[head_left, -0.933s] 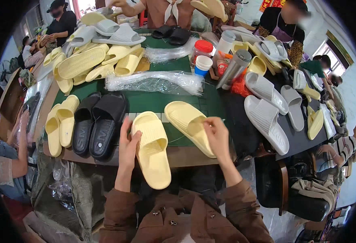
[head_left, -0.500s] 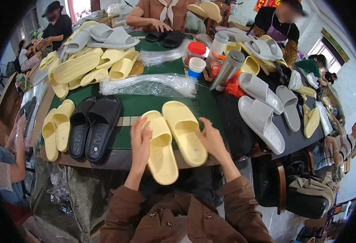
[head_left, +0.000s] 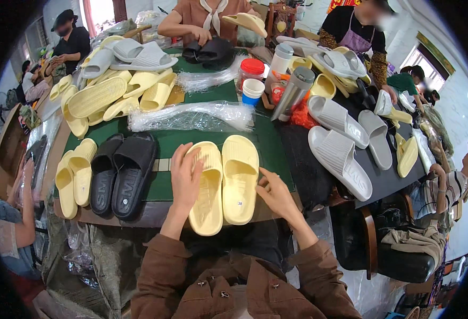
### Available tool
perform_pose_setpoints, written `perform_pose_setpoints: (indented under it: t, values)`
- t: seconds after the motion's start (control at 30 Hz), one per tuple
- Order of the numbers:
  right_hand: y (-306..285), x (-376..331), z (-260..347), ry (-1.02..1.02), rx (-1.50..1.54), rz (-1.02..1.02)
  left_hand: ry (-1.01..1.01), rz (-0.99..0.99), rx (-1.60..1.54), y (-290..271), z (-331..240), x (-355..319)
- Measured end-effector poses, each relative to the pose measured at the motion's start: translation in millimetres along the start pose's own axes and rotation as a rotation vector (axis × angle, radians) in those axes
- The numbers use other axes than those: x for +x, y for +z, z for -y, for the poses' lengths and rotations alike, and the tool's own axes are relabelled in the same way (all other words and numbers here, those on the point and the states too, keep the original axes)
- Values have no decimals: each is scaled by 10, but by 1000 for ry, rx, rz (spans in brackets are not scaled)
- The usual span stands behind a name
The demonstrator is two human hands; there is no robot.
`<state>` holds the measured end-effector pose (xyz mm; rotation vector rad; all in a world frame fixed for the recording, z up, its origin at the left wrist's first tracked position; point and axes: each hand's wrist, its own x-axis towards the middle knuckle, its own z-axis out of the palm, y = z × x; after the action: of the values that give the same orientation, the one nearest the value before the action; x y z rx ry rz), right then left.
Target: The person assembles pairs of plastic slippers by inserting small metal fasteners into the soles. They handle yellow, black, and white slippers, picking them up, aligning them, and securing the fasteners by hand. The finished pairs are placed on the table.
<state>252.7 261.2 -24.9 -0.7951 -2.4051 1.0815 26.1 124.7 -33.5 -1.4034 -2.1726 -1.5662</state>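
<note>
Two pale yellow slide slippers lie side by side at the table's near edge, toes pointing away, their heels jutting toward me. My left hand (head_left: 185, 173) is beside the left slipper (head_left: 208, 204), fingers stretched out and apart against its strap. Along the outer edge of the right slipper (head_left: 239, 189) my right hand (head_left: 275, 194) rests with loosely bent, spread fingers, the fingertips near or touching the sole. Neither hand is wrapped round a slipper. A small round sticker shows on the right slipper's insole.
To the left stand a black pair (head_left: 133, 175) and a smaller yellow pair (head_left: 85, 173). Clear plastic bags (head_left: 191, 117) lie ahead. Slipper piles (head_left: 98, 95) flank a steel flask (head_left: 295, 93) and paper cups (head_left: 252, 91). Across the table a co-worker (head_left: 212, 21) handles black slippers.
The two yellow slippers have come together and straightened, the right one turning upright beside the left. My right hand has shifted slightly. Across the table the co-worker has lifted the black slippers.
</note>
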Motion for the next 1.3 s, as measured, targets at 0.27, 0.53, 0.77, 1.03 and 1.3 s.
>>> perform_pose_setpoints:
  t: [0.27,0.53,0.77,1.03,1.3]
  values:
    - [-533,109,784,-229,346,-187,256,185,319,-11,-129,60]
    - [-828,486,1681,-448,338,27,390,258,386,246,-253,351]
    - [-857,895,2548,-943,836,-101,417,291,388,440,-196,282]
    - [-175,1478,1314,-375,1269,-468,362,255,357,391,-337,115]
    - [485,1587,-103,153,1179,-388,287,267,313,392,-349,48]
